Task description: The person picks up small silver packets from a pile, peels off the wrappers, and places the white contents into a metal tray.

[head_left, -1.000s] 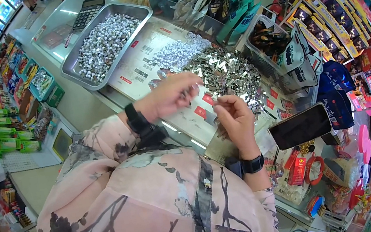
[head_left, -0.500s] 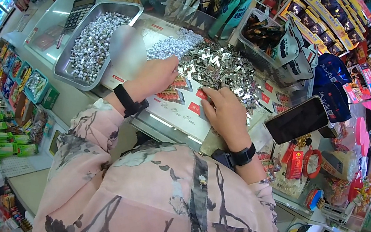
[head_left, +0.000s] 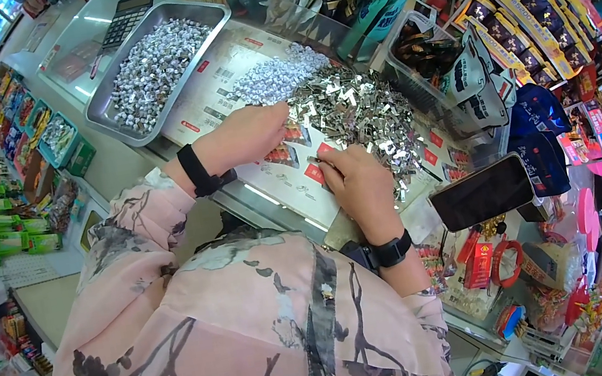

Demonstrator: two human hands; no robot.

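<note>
My left hand (head_left: 251, 134) is closed in a pinch at the left edge of a pile of small shiny flat metal pieces (head_left: 360, 109). What its fingertips hold is too small to name. My right hand (head_left: 361, 184) rests at the near side of that pile, thumb and fingers curled together; anything between them is hidden. Beyond my left hand lies a heap of tiny whitish pieces (head_left: 274, 78), touching the metal pile. At the far left a steel tray (head_left: 93, 114) holds many small silvery pieces (head_left: 150, 73). Both heaps lie on a printed board (head_left: 220, 93) on the counter.
A black phone (head_left: 481, 193) stands tilted right of my right hand. Bins with upright pouches (head_left: 376, 18) line the far side. Behind the tray is a calculator (head_left: 129, 18). Packaged goods (head_left: 1, 221) fill the left; red trinkets (head_left: 479, 263) lie at the near right.
My left hand has turned palm down and drawn slightly nearer me, and a pale blurred patch above it is gone. My right hand's fingers have shifted a little left and curled in.
</note>
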